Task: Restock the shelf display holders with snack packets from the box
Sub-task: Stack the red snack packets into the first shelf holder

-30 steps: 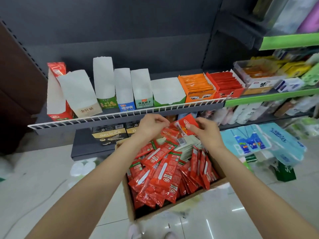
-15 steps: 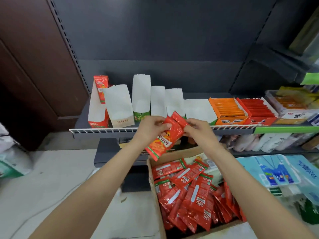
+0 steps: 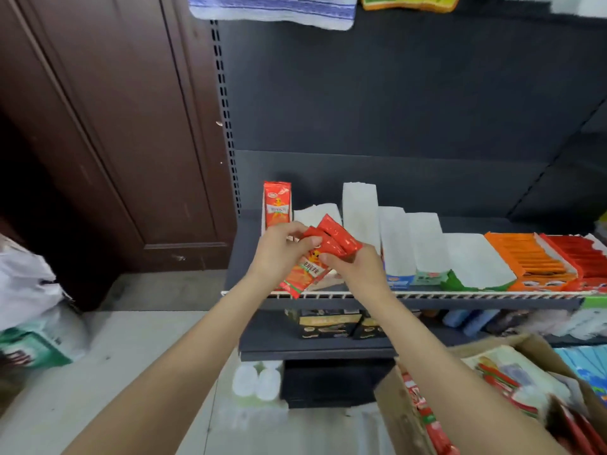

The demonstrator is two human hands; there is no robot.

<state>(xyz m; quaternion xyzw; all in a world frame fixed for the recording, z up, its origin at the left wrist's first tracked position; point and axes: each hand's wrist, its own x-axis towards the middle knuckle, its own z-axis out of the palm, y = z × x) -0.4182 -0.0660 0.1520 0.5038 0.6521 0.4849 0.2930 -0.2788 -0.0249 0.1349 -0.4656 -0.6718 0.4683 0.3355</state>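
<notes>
Both hands hold a small stack of red snack packets (image 3: pixel 320 256) just above the shelf's white wire rail (image 3: pixel 460 294). My left hand (image 3: pixel 279 254) grips the stack's upper left side; my right hand (image 3: pixel 356 269) pinches its right side. Behind them on the shelf stands a row of white-backed display holders (image 3: pixel 359 208), the leftmost one with a red packet (image 3: pixel 277 205) upright in it. The cardboard box (image 3: pixel 404 412) of red packets sits on the floor at the lower right, partly cut off.
Orange (image 3: pixel 528 261) and red (image 3: pixel 578 257) filled display boxes stand further right on the shelf. A lower shelf (image 3: pixel 315 346) holds dark boxes. A brown door (image 3: pixel 108 133) is at the left, with bags (image 3: pixel 29 310) on the floor beside it. Towels (image 3: pixel 272 8) hang overhead.
Both hands lifted the red packets out of the box and carried them up and left to the shelf's left end. The view swung left, so the box now sits at lower right.
</notes>
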